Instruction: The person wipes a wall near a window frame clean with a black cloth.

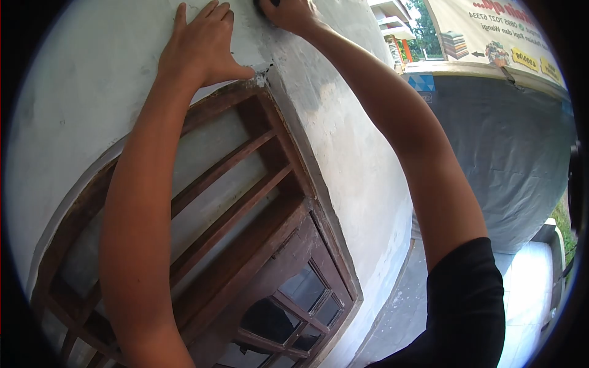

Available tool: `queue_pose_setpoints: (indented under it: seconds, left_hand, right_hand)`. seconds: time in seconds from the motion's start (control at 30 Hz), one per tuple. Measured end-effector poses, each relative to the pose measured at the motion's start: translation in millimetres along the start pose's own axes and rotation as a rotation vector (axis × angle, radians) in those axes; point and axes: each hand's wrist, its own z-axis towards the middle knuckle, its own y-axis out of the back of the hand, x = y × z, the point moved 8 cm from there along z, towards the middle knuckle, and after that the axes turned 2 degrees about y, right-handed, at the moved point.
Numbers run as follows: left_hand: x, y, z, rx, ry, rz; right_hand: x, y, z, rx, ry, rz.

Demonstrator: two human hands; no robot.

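High on the grey-white wall [80, 80], my left hand [199, 46] lies with its fingers and thumb spread, just above the top corner of a brown wooden frame [285, 132]. To its right, at the top edge of the view, my right hand [291, 13] is closed round a small dark object [262, 5] that is partly cut off by the view's edge. That object is against or close to the wall. Near my left thumb, the plaster at the frame's corner looks rough and chipped.
Below is a brown door [300, 264] with glass panes, under slatted vents. A dark grey sheet [491, 159] hangs at the right beneath a printed banner [491, 30]. Light floor tiles [527, 306] show at the lower right.
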Motion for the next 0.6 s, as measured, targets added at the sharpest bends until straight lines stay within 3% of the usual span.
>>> queue_pose_setpoints:
  seconds: [0.07,0.17,0.3,0.33,0.37,0.47,0.6]
  left_hand:
    - [1.0,0.5,0.8,0.133,0.02,-0.033]
    - [-3.5,8.8,-7.8,0.057,0.027,-0.022]
    - [0.9,-2.0,1.7,-0.006,0.026,-0.035]
    - [0.7,-3.9,5.2,0.084,0.036,-0.029]
    - [1.6,-6.2,6.0,0.172,0.047,-0.023]
    - [2.5,-2.9,1.6,0.167,0.032,-0.051]
    - [2.4,-3.4,2.8,0.169,0.029,-0.026]
  right_hand:
    - [-44.5,-8.1,-4.7,-0.185,-0.055,-0.137]
    - [-96.5,5.7,-21.3,-0.047,-0.428,-0.204]
    - [-138.2,26.8,-58.8,0.037,-0.584,-0.269]
    - [-143.4,31.7,-67.9,0.087,-0.631,-0.285]
    - [-151.2,35.5,-80.4,0.075,-0.626,-0.322]
    - [-158.8,41.9,-116.0,0.11,-0.607,-0.343]
    - [-122.0,51.7,-144.5,0.062,-0.451,-0.235]
